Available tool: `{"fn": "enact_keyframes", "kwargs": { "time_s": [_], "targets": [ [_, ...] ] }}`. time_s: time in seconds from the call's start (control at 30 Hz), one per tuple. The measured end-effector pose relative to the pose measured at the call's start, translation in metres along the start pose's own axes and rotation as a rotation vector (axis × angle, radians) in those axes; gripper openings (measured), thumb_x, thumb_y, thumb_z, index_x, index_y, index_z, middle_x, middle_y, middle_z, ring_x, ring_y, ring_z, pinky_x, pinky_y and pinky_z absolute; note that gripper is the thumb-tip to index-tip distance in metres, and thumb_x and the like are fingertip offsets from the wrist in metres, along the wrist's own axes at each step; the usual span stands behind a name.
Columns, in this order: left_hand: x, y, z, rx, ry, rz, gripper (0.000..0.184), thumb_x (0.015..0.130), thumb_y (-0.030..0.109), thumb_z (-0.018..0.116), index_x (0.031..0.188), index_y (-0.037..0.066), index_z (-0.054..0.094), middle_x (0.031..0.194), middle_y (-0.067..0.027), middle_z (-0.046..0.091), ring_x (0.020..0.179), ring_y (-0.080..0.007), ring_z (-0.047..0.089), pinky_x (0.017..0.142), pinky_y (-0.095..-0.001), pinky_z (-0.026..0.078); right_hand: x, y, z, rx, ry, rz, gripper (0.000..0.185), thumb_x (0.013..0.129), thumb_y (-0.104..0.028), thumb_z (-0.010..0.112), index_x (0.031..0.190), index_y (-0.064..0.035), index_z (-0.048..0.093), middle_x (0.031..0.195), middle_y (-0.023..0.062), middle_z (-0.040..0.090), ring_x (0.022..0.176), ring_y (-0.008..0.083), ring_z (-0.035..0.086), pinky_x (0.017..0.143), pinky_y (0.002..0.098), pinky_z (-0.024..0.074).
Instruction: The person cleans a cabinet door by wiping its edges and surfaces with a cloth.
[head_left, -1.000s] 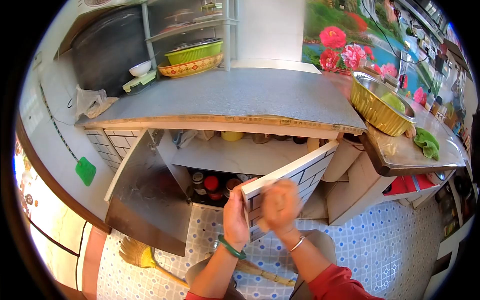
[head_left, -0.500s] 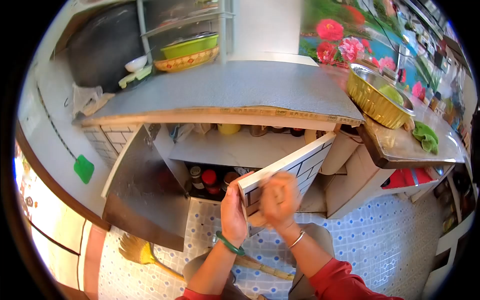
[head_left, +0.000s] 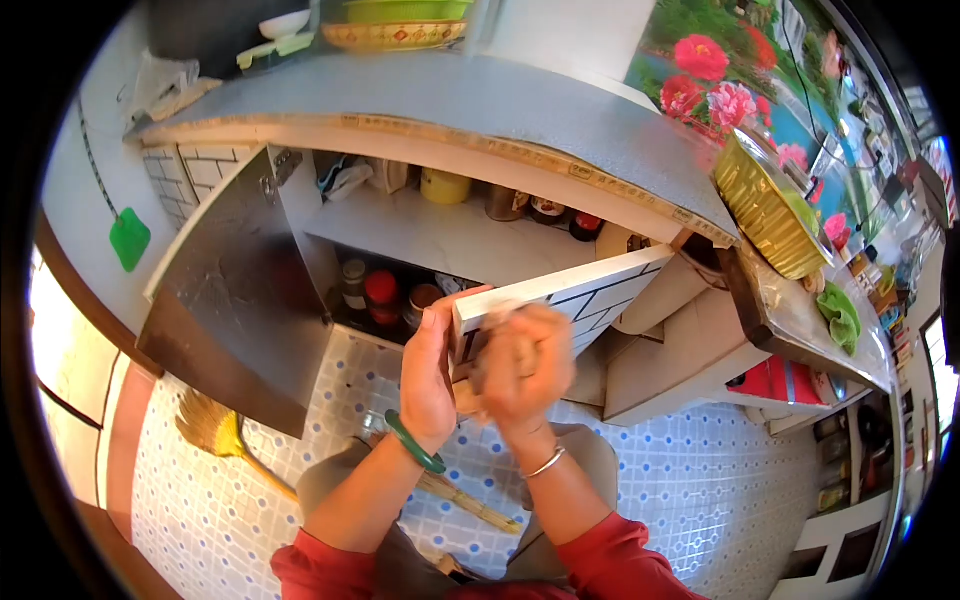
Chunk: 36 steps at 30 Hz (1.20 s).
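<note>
My left hand [head_left: 428,385], with a green bangle at the wrist, grips the free edge of an open cabinet door [head_left: 610,295]. Its thumb shows at the door's corner, while the other fingers are largely hidden behind. The door is white with black brick-pattern lines. Against its face near that corner, my right hand [head_left: 525,365] is curled closed and smeared by motion. What lies in its fingers, if anything, I cannot make out. Beyond the door, the cabinet shelf [head_left: 430,228] holds jars, and a red-lidded jar [head_left: 382,292] stands on the lower level.
A second cabinet door [head_left: 240,300] hangs open at left. Above runs a grey countertop [head_left: 420,95]. At right are a gold basin [head_left: 770,210] and a green cloth [head_left: 840,315]. A broom [head_left: 215,425] lies on the tiled floor [head_left: 690,480], and a green fly swatter [head_left: 129,238] hangs at left.
The view has tilted and shifted, so the counter sits higher and the hands further left in it. My left hand keeps its grip; the right stays at the door face, still blurred.
</note>
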<state>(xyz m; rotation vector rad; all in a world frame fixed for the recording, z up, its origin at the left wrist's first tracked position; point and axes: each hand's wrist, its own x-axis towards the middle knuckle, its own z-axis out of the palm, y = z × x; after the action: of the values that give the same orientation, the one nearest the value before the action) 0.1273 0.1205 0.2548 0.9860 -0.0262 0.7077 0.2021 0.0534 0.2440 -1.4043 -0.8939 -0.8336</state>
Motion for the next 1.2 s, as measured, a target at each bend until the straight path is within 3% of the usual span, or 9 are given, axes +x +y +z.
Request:
{"fn": "enact_keyframes", "kwargs": {
  "time_s": [0.07, 0.13, 0.27, 0.33, 0.53, 0.67, 0.87, 1.0, 1.2],
  "targets": [
    [-0.001, -0.003, 0.001, -0.089, 0.03, -0.019, 0.059, 0.107, 0.045, 0.026, 0.132, -0.003, 0.052, 0.124, -0.0122, 0.06, 0.116, -0.0179, 0.056, 0.104, -0.0323, 0.042, 0.008, 0.018, -0.008, -0.034, 0.055, 0.016, 0.013, 0.085, 0.004, 0.065, 0.093, -0.001, 0.058, 0.089, 0.0115, 0.062, 0.078, 0.0223, 0.06, 0.072, 0.0314, 0.0499],
    [-0.001, -0.012, -0.005, -0.055, 0.03, 0.009, 0.059, 0.107, 0.044, 0.026, 0.131, -0.003, 0.052, 0.124, -0.0116, 0.06, 0.115, -0.0172, 0.056, 0.103, -0.0316, 0.041, 0.014, 0.027, -0.014, 0.251, 0.306, 0.568, 0.01, 0.085, 0.004, 0.065, 0.091, -0.0016, 0.059, 0.089, 0.0137, 0.061, 0.082, 0.0271, 0.061, 0.074, 0.0346, 0.0506],
    [-0.003, -0.007, -0.004, -0.044, 0.012, -0.037, 0.058, 0.107, 0.044, 0.026, 0.131, -0.002, 0.053, 0.123, -0.0098, 0.06, 0.113, -0.0153, 0.055, 0.102, -0.0302, 0.041, -0.002, 0.001, 0.007, 0.17, 0.288, 0.429, 0.014, 0.086, 0.002, 0.065, 0.096, -0.0012, 0.057, 0.09, 0.0095, 0.06, 0.072, 0.0181, 0.054, 0.069, 0.0273, 0.0477],
    [-0.002, -0.008, -0.006, -0.031, -0.002, -0.01, 0.059, 0.107, 0.045, 0.025, 0.131, -0.002, 0.053, 0.122, -0.0094, 0.06, 0.113, -0.0154, 0.055, 0.102, -0.0301, 0.041, -0.01, -0.018, 0.014, 0.049, 0.001, -0.082, 0.015, 0.084, 0.002, 0.067, 0.096, -0.0007, 0.058, 0.089, 0.0106, 0.061, 0.073, 0.0192, 0.056, 0.07, 0.0278, 0.0482],
    [-0.001, -0.002, -0.002, -0.035, -0.025, -0.002, 0.064, 0.106, 0.048, 0.023, 0.132, -0.003, 0.051, 0.126, -0.0108, 0.058, 0.118, -0.0172, 0.053, 0.106, -0.0318, 0.038, 0.002, 0.0, -0.007, 0.002, -0.069, -0.052, 0.013, 0.084, 0.001, 0.066, 0.095, 0.0, 0.059, 0.09, 0.0101, 0.062, 0.079, 0.0195, 0.06, 0.075, 0.0291, 0.0491],
    [-0.005, -0.002, -0.006, 0.016, -0.014, -0.009, 0.065, 0.106, 0.048, 0.022, 0.134, -0.003, 0.05, 0.133, -0.0123, 0.055, 0.126, -0.0183, 0.047, 0.112, -0.0324, 0.029, 0.027, 0.045, -0.028, 0.178, 0.281, 0.506, 0.007, 0.093, -0.006, 0.063, 0.094, -0.0015, 0.059, 0.094, 0.004, 0.063, 0.079, 0.0106, 0.057, 0.068, 0.0245, 0.048],
    [-0.013, -0.004, -0.001, 0.118, -0.054, 0.033, 0.063, 0.105, 0.045, 0.023, 0.138, -0.004, 0.046, 0.137, -0.0126, 0.052, 0.129, -0.0185, 0.045, 0.113, -0.0328, 0.026, 0.064, 0.062, -0.051, 0.242, 0.459, 0.465, 0.012, 0.095, -0.006, 0.06, 0.105, 0.0005, 0.059, 0.093, 0.0018, 0.063, 0.08, 0.0073, 0.056, 0.071, 0.0207, 0.0471],
    [-0.01, 0.001, 0.004, 0.071, -0.047, 0.016, 0.06, 0.105, 0.043, 0.024, 0.137, -0.003, 0.045, 0.136, -0.0117, 0.052, 0.128, -0.0183, 0.046, 0.112, -0.033, 0.028, 0.072, 0.066, -0.045, -0.198, 0.048, 0.134, 0.01, 0.092, -0.005, 0.061, 0.099, -0.0014, 0.067, 0.095, 0.005, 0.068, 0.083, 0.0107, 0.06, 0.074, 0.0237, 0.0486],
    [-0.009, -0.006, 0.007, 0.122, -0.002, 0.029, 0.057, 0.104, 0.042, 0.026, 0.139, 0.0, 0.044, 0.137, -0.0108, 0.051, 0.128, -0.0187, 0.046, 0.113, -0.0334, 0.028, 0.044, 0.026, -0.031, -0.029, -0.043, 0.368, 0.011, 0.092, -0.009, 0.062, 0.097, -0.0028, 0.068, 0.097, 0.0132, 0.071, 0.085, 0.0262, 0.068, 0.077, 0.0343, 0.053]
  ]
}}
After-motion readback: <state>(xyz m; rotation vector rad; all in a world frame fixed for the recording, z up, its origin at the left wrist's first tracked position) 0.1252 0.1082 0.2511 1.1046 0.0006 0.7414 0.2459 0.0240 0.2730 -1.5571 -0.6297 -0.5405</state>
